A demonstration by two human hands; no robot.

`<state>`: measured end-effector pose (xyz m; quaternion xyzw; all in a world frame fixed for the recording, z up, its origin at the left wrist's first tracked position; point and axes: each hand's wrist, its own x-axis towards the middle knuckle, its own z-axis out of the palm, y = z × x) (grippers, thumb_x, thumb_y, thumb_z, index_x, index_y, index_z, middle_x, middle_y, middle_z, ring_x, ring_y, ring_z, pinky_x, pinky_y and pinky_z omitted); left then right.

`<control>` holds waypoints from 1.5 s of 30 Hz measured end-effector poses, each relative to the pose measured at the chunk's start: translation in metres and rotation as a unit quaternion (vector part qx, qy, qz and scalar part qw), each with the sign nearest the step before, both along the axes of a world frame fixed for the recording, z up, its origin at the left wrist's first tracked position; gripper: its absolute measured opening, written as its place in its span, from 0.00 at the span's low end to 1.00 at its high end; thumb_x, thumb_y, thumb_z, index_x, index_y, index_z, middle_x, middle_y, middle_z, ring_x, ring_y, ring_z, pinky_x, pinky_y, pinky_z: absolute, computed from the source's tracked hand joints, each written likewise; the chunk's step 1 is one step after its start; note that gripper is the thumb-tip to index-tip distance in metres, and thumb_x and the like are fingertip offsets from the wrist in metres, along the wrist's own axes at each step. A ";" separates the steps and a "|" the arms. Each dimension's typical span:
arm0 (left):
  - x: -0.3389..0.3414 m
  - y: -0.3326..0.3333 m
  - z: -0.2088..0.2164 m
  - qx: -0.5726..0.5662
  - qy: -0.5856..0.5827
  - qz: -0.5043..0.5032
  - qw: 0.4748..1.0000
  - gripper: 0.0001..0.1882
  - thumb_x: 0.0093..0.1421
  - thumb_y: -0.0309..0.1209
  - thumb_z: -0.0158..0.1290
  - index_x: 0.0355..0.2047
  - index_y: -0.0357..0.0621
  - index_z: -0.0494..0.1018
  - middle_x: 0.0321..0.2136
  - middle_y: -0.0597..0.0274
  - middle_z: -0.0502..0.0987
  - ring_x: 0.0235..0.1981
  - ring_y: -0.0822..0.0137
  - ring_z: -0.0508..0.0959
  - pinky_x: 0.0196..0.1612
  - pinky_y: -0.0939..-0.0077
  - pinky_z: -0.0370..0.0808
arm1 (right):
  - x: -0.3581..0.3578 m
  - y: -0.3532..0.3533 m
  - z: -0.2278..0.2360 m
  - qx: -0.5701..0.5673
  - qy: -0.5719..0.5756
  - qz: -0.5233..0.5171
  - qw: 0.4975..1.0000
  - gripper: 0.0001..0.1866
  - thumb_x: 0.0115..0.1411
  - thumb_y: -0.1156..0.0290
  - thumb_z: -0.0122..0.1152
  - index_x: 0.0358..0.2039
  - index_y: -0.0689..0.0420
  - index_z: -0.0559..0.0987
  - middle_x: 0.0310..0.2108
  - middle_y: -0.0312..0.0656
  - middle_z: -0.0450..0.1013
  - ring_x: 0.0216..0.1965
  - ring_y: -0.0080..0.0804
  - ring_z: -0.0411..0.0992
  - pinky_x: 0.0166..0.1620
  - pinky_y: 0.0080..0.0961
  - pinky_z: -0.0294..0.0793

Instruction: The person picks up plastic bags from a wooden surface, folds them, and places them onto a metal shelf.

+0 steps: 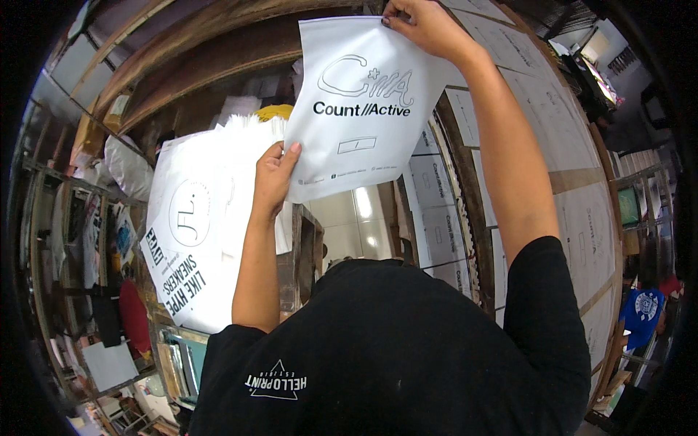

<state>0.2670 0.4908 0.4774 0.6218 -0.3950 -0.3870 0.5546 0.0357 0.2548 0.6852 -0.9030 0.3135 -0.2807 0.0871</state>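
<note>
A white, flat plastic mailer bag (363, 123) with black printing hangs up in front of me, its printed side in view and its body slightly tilted. My right hand (422, 27) pinches its top edge near the upper right corner, fingertips dark-stained. Lower down, my left hand (275, 178) grips the bag's left edge, thumb on the printed face and the other fingers largely hidden behind. Just left of that hand stands a thick pile of white printed bags (218, 182), whose upper edges fan out.
To the right runs a long surface covered with rows of similar printed white bags (582, 218). Wooden beams (211, 65) cross the far side. Cluttered racks (94, 211) line the left. A person in a blue shirt (643, 309) is at the far right.
</note>
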 end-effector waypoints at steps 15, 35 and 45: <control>0.015 -0.031 -0.068 -0.057 0.072 -0.044 0.995 0.16 0.71 0.33 0.53 0.50 0.31 0.75 0.39 0.60 0.82 0.37 0.75 0.79 0.43 0.79 0.75 | 0.024 -0.038 -0.036 0.087 0.006 -0.002 0.996 0.12 0.61 0.73 0.56 0.44 0.62 0.77 0.40 0.58 0.78 0.45 0.57 0.76 0.49 0.42 0.74; 0.050 -0.220 0.061 -0.259 0.329 -0.018 0.908 0.22 0.69 0.28 0.51 0.61 0.37 0.66 0.57 0.53 0.74 0.59 0.60 0.74 0.64 0.62 0.70 | 0.098 -0.243 0.127 -0.197 -0.084 0.082 0.973 0.11 0.63 0.68 0.58 0.39 0.63 0.80 0.38 0.55 0.79 0.42 0.51 0.78 0.47 0.40 0.76; 0.077 -0.299 0.112 -0.301 0.445 -0.011 0.844 0.17 0.73 0.28 0.46 0.59 0.36 0.66 0.55 0.52 0.75 0.55 0.63 0.77 0.58 0.67 0.76 | 0.148 -0.342 0.177 -0.216 -0.006 0.096 0.972 0.11 0.64 0.68 0.56 0.41 0.62 0.80 0.39 0.56 0.79 0.44 0.51 0.78 0.48 0.41 0.76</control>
